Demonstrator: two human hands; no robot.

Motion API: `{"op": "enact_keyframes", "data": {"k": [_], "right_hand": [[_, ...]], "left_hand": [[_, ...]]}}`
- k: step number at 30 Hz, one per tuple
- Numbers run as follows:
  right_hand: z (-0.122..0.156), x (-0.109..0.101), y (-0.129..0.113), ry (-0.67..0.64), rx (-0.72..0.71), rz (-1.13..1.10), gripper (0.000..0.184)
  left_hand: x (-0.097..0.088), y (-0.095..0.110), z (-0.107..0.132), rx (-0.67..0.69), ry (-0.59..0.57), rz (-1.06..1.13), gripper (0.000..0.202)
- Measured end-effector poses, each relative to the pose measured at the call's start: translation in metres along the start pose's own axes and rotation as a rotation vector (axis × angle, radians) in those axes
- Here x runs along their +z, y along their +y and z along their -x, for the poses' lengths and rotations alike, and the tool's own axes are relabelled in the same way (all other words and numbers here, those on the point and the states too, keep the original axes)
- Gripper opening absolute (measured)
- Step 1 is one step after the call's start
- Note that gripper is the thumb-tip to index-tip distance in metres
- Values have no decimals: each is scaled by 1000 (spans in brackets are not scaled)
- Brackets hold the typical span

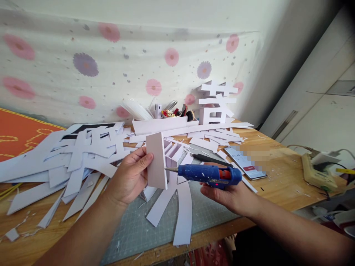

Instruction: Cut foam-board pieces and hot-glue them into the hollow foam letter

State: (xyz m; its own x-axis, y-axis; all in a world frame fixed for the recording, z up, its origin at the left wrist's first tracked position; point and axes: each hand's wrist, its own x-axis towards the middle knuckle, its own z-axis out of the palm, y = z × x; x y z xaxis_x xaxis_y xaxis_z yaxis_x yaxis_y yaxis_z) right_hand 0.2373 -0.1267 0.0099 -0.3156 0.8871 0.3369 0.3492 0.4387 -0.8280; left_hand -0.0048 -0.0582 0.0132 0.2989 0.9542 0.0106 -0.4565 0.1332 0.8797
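Observation:
My left hand is closed on a white foam board strip, holding it upright above the cutting mat. My right hand grips a blue hot glue gun and its metal nozzle touches the strip's right edge. Just behind the strip stands a partly built white foam character with raised walls. Flat white foam pieces lie on the mat below my hands.
Cut white foam shapes pile up on the left of the wooden table. A finished foam character and a white box of tools stand at the back. A phone lies to the right, a power strip further right.

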Motion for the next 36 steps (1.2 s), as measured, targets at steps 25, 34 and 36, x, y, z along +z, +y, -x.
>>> {"op": "enact_keyframes", "data": {"k": [25,34,36], "right_hand": [[3,-2,-2,-86,-43,84,19],[5,-1,1,2,-12,-133,10],[4,0,0,85,-28,-136,11]], "left_hand": [[-3,3,-5,60,51,159,21],[-5,4,4,-182,-223,422,10],[-4,-1,7,-220,-280,465,12]]}}
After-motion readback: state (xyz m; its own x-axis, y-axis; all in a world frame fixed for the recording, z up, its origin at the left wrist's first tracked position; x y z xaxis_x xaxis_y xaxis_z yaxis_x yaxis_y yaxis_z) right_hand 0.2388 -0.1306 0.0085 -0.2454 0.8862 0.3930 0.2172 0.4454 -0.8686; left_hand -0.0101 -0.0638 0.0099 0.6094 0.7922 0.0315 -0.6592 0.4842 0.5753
